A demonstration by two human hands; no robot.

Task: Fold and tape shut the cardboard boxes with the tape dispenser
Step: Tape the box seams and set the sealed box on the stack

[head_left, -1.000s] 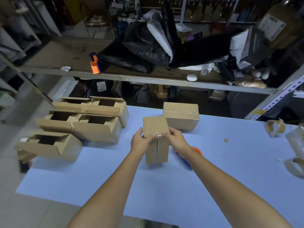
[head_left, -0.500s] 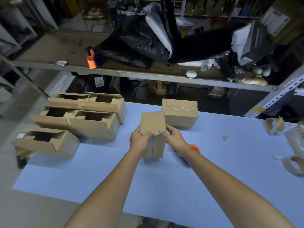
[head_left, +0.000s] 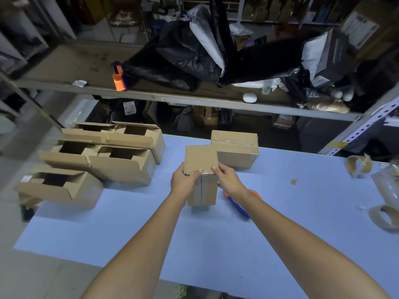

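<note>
Cardboard box [head_left: 201, 160] upright on blue desk [head_left: 280, 223], left hand [head_left: 185, 181] and right hand [head_left: 228, 179] fingers clamped on its top edge, tape dispenser [head_left: 238, 205] beside right wrist

Mount: you wear the one camera on your head, and it looks out from above the near edge of the tabletop [head_left: 280, 244].
Facing: forward and steeply down, toward the far edge and the shelf [head_left: 194, 100] beyond it.
Nearness: close. Your forearms run in from the bottom, and your left hand [head_left: 185, 182] and right hand [head_left: 228, 180] grip the upright box [head_left: 200, 158] at mid-frame.
Coverage: wide-angle. The tabletop's left edge shows, its right side runs out of frame, and the shelf rim bows.
</note>
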